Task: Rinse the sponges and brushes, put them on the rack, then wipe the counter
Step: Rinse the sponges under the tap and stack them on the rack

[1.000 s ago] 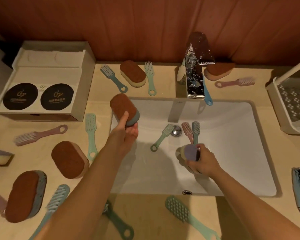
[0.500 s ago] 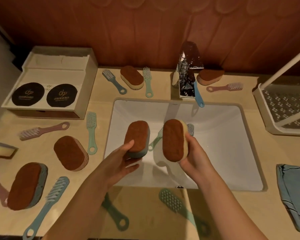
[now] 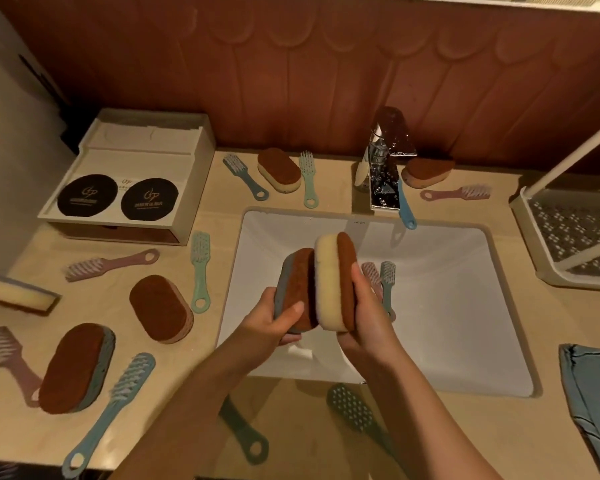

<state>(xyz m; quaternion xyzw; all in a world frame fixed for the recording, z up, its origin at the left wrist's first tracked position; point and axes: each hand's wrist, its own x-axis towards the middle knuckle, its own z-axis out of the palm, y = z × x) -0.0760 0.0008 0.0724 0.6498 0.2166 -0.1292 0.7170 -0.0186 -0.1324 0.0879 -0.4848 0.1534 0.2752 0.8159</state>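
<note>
Over the white sink (image 3: 458,306), my left hand (image 3: 274,323) grips a grey-backed brown sponge (image 3: 297,285) standing on its edge. My right hand (image 3: 368,317) holds a cream-backed brown sponge (image 3: 333,278) upright, pressed against the first one. A pink brush (image 3: 371,275) and a green brush (image 3: 387,278) lie in the basin behind my right hand. The chrome faucet (image 3: 385,174) stands at the back of the sink. The white drying rack (image 3: 575,237) sits on the counter at the far right.
Several more sponges and brushes are scattered on the beige counter (image 3: 291,427), mostly to the left of the sink. A white box with two black round labels (image 3: 129,181) stands at the back left. A blue cloth (image 3: 593,403) lies at the right front.
My right hand has lifted a cream-backed sponge out of the basin. My left hand brought its sponge from the sink's left rim to the middle. The two sponges now touch, turned on edge.
</note>
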